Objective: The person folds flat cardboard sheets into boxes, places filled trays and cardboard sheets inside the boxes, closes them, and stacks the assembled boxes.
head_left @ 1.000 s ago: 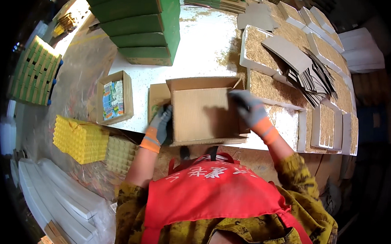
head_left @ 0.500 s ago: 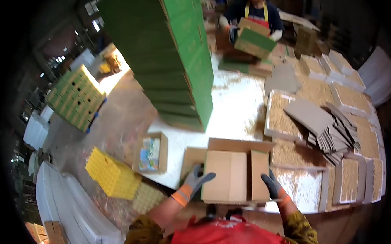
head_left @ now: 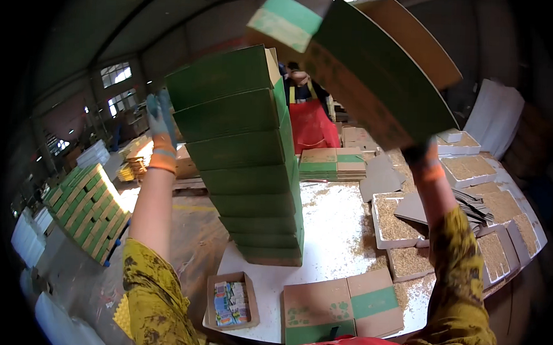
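A cardboard box (head_left: 379,78) with green and brown sides and spread flaps is raised at the upper right, tilted. My right hand (head_left: 422,155), in a dark glove with an orange cuff, grips its lower edge; its fingers are partly hidden by the box. To the left of a tall stack of green cartons (head_left: 246,153), my left hand (head_left: 160,113) is lifted in a grey glove. Its fingers are stretched out, close to the stack's upper left side, and it holds nothing. Flattened cardboard (head_left: 320,298) with green printing lies on the white table (head_left: 330,218) before me.
A small carton of colourful packets (head_left: 232,303) stands at the table's near left. White trays of grain-like filling (head_left: 404,224) and grey card sheets (head_left: 466,205) cover the right side. Another person in a red apron (head_left: 312,125) stands beyond flat cartons (head_left: 332,162). A loaded pallet (head_left: 86,213) stands left.
The box in front of me has been raised to the upper right in my right hand. My left hand has left it and risen beside the stack. The view has tilted upward.
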Demonstrator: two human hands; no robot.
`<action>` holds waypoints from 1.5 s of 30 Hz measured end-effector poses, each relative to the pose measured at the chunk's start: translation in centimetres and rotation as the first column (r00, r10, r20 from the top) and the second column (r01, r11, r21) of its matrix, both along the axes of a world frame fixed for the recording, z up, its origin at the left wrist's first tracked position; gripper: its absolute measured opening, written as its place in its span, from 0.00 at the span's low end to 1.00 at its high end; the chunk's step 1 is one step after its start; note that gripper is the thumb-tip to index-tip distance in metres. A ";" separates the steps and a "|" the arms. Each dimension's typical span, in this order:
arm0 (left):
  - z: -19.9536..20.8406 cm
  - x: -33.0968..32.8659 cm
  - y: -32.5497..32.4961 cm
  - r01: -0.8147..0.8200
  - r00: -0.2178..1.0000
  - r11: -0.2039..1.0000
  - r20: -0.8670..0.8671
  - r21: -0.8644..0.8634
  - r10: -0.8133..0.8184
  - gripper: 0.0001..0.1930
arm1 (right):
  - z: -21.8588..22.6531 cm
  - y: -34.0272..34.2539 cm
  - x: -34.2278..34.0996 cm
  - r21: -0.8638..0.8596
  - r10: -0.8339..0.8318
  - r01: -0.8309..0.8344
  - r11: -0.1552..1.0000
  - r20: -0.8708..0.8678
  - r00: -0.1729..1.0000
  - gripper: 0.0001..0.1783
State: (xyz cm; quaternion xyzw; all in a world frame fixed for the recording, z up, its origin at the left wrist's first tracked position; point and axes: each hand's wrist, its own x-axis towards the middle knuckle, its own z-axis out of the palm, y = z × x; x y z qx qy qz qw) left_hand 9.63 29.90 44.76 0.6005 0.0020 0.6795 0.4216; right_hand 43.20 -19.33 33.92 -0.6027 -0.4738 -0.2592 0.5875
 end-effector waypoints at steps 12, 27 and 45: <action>1.2 4.9 5.7 -0.038 0.910 0.998 -0.414 -0.041 0.018 0.34 | 21.3 25.9 -5.5 0.294 0.597 -0.672 0.679 -0.755 0.273 0.43; -0.6 4.5 6.3 -0.254 0.953 0.967 -0.164 0.033 0.256 0.30 | 22.0 24.4 -8.1 -0.546 0.174 -0.280 0.789 -0.237 0.956 0.43; -0.5 5.1 3.4 -0.692 0.637 0.693 -0.282 0.200 0.717 0.34 | 17.3 33.2 1.0 -0.153 0.216 -0.197 0.968 0.115 0.970 0.38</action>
